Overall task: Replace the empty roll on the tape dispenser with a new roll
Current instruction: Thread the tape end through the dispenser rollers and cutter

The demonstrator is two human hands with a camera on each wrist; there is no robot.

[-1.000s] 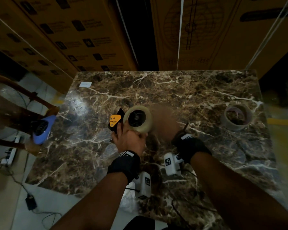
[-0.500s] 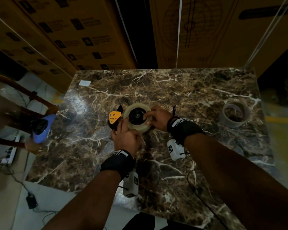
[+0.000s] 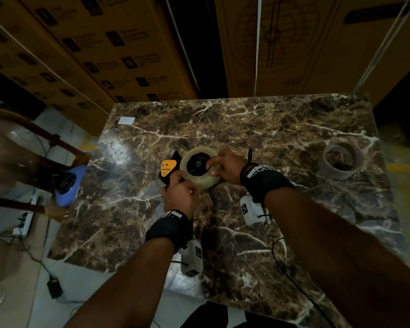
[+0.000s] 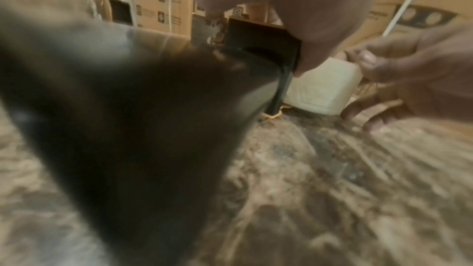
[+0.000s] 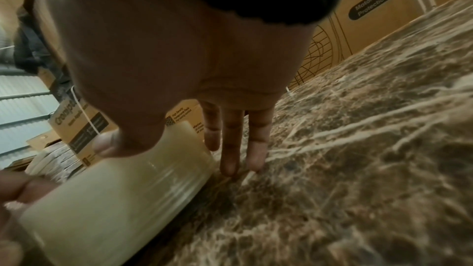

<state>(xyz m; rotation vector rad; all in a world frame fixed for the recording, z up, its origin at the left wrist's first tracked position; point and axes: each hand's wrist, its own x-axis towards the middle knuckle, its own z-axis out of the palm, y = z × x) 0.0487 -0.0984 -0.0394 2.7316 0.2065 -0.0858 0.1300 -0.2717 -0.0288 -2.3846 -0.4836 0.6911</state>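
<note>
A black tape dispenser with an orange plate [image 3: 168, 167] lies on the marble table [image 3: 282, 138], with a cream new roll [image 3: 200, 182] on its hub. My left hand [image 3: 179, 192] grips the dispenser's handle [image 4: 256, 52] from the near side. On the right, my right hand [image 3: 217, 165] pinches the roll's rim between thumb and forefinger. The right wrist view shows the thumb [image 5: 107, 143] on the roll [image 5: 115, 193] and the other fingers [image 5: 230, 149] straight, tips on the table. The grey empty roll core [image 3: 343, 160] stands far right on the table.
Stacked cardboard cartons [image 3: 128, 55] close off the far side of the table. A blue device [image 3: 68, 185] and wooden chair legs are at the left edge, with a power strip [image 3: 24, 223] and cables on the floor. A white label [image 3: 126, 120] lies at the back-left corner.
My right hand came in from the right and took hold of the roll's rim. The dispenser with the roll went from held up and tilted to lying lower and flatter on the table.
</note>
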